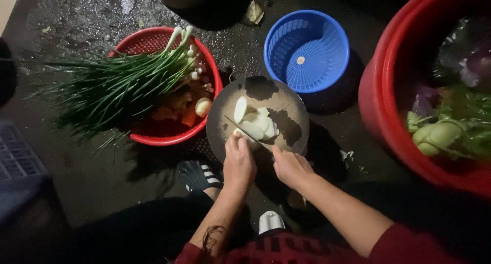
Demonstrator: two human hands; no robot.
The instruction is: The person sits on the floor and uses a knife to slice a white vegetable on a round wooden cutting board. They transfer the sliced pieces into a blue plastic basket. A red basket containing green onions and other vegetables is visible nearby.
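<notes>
Wet dark floor, frame centre: round board (286,108); left hand (238,164) pins pale slices (255,123) steady; right hand (290,167) closed on knife (244,132).

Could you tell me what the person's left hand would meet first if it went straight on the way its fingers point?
Probably the pale vegetable pieces on the round cutting board; the left hand points up the picture at them, beside the knife held by the right hand. Depth is hard to judge.

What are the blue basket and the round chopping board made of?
Blue basket: looks like moulded plastic, going by the uniform slotted walls and slight sheen. Chopping board: probably wood, a thick round slab with a matte brown face darkened by wet patches; the dim light leaves it uncertain.
</notes>
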